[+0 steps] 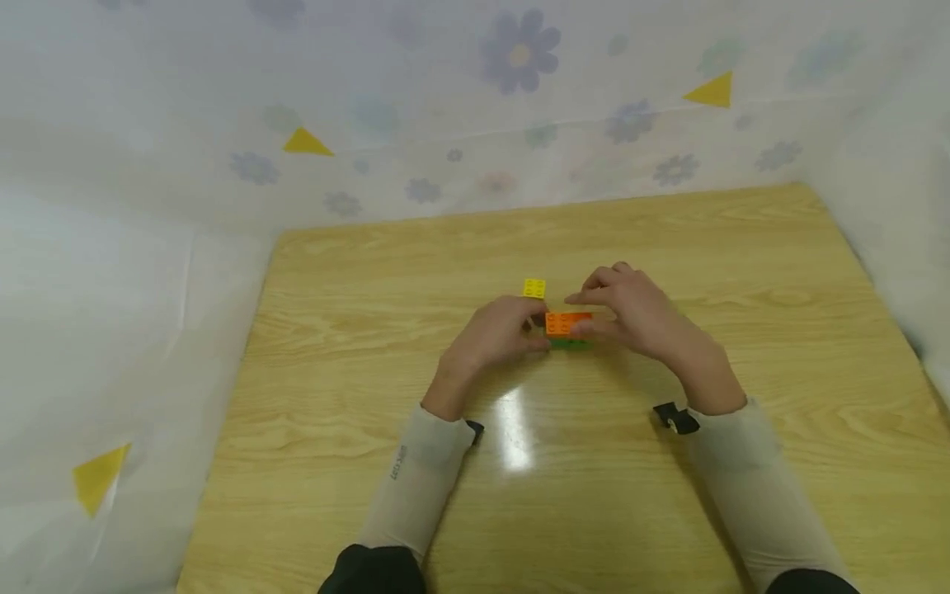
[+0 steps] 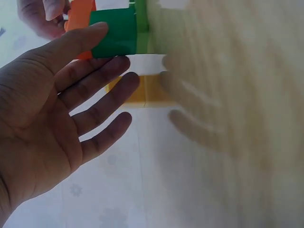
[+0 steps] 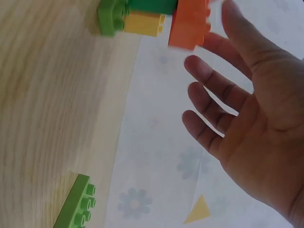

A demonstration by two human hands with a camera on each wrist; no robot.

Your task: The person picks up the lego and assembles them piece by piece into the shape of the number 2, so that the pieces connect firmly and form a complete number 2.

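One wooden table (image 1: 371, 462), floral wall sheeting (image 1: 519, 82)

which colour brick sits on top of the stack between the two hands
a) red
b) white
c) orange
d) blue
c: in the head view the orange brick lies on top of a green brick, with the left hand and right hand at either side of the stack.
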